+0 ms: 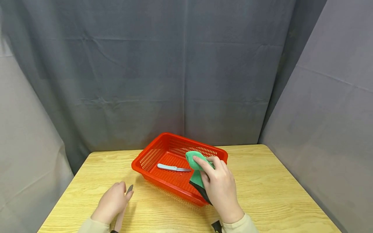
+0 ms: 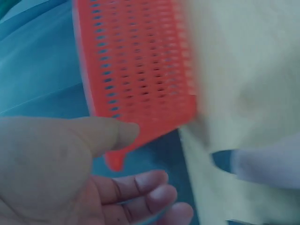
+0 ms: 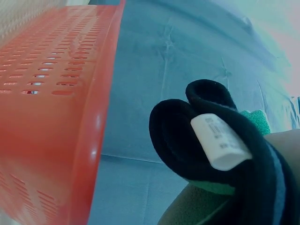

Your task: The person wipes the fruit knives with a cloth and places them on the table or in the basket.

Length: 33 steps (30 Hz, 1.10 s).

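My right hand [image 1: 220, 181] pinches a folded green cloth [image 1: 196, 158] with black trim above the right part of a red plastic basket [image 1: 172, 185]. A small white label [image 3: 220, 143] on the cloth's dark edge shows in the right wrist view. Inside the basket lies a knife [image 1: 168, 167] with a pale handle. My left hand [image 1: 112, 200] is over the table, left of the basket's front. Its loosely bent fingers hold nothing visible in the left wrist view. Beside it is a slender pale item with a dark tip [image 2: 222, 161]; I cannot tell its kind.
The wooden table [image 1: 276, 187] carries the basket near its back edge. A grey curtain [image 1: 131, 81] hangs behind, with light cloth walls on both sides. A small black object [image 1: 217, 226] shows by the right sleeve [image 1: 240, 225].
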{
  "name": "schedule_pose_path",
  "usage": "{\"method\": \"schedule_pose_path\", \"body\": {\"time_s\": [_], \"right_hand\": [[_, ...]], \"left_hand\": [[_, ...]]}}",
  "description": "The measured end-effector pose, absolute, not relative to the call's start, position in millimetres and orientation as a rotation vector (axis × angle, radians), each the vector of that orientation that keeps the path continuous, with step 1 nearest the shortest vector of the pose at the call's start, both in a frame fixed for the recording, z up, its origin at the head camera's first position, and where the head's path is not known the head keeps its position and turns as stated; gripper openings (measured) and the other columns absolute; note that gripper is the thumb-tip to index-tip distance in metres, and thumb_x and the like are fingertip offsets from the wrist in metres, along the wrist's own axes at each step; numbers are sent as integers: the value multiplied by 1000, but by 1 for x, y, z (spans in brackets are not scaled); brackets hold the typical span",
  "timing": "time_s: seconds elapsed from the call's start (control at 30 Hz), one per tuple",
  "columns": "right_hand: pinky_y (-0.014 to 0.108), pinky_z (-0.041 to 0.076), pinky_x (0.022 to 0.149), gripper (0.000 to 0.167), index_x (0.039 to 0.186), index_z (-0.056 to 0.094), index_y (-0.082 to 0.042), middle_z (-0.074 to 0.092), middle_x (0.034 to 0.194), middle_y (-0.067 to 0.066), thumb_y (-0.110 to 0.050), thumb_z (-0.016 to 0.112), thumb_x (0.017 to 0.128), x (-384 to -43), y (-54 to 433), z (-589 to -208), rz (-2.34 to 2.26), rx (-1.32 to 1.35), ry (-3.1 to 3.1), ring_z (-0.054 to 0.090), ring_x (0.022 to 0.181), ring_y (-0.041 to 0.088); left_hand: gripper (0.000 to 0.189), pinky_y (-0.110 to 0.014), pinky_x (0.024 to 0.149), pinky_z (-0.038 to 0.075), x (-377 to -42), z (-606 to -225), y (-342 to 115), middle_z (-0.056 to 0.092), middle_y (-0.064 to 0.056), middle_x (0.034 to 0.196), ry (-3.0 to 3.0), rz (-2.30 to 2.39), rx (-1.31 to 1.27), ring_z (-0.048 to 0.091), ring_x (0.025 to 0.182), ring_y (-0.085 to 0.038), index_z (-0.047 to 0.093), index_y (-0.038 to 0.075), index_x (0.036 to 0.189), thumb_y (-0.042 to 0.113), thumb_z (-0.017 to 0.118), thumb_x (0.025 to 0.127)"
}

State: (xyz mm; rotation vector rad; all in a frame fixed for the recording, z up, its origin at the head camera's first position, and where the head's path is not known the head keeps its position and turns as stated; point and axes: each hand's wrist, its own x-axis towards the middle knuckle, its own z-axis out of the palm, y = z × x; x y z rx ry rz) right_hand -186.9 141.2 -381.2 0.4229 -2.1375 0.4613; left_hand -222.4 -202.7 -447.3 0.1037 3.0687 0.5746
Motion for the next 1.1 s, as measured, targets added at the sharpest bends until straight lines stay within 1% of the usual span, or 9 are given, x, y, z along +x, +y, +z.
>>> {"method": "schedule_pose_path", "body": {"time_s": [0.17,0.23,0.37,0.53,0.63,0.7,0.8,0.93,1.1], "right_hand": [[32,50,64,57,125,74,-30,66,104,6,2,83,78,-189,141,-382,462,433,-2122,59,80,22],[33,50,64,58,125,74,-31,66,104,5,2,83,78,-189,141,-383,462,432,-2120,59,80,22],[33,50,64,58,125,74,-31,66,104,6,2,83,77,-188,141,-383,463,423,-2125,60,80,23],[33,50,63,58,125,74,-31,66,104,6,2,84,77,-188,141,-383,460,418,-2132,60,80,23],[33,50,63,58,124,74,-30,66,104,6,1,85,77,-187,141,-382,459,418,-2134,60,80,22],[33,50,63,58,124,74,-30,66,104,6,1,85,77,-187,141,-382,460,419,-2136,60,80,22],[33,51,64,58,125,74,-30,66,104,6,1,85,77,-186,141,-382,460,422,-2138,60,80,22],[33,51,64,57,125,74,-31,66,104,5,-1,86,78,-186,140,-381,461,434,-2139,60,80,22],[33,52,65,57,125,74,-31,66,103,4,-3,87,77,-185,138,-382,464,451,-2150,61,82,21]], "left_hand": [[41,-40,61,51,-218,-467,-208,56,-13,83,3014,496,45,55,67,-22,59,-11,104,27,72,96],[43,-41,62,53,-215,-471,-209,56,-13,83,2990,477,26,56,68,-22,58,-12,103,27,75,94],[41,-40,64,53,-210,-475,-209,55,-12,78,2942,473,2,57,67,-21,57,-12,99,25,76,94],[35,-33,57,48,-206,-479,-208,55,-10,69,2852,554,-79,58,57,-19,57,-9,97,22,73,95],[31,-32,56,46,-207,-482,-209,55,-10,70,2832,564,-90,57,57,-19,59,-7,95,21,73,95],[30,-32,58,47,-208,-484,-209,52,-9,73,2837,550,-82,55,60,-18,59,-7,95,20,74,94],[29,-32,58,49,-209,-485,-208,53,-9,72,2842,549,-83,58,57,-18,59,-8,96,17,73,94],[26,-33,57,51,-208,-486,-207,56,-9,70,2836,572,-104,59,55,-19,61,-9,95,17,67,99],[30,-33,59,49,-209,-486,-211,56,-8,72,2848,582,-104,53,62,-20,63,-9,93,19,60,103]]}}
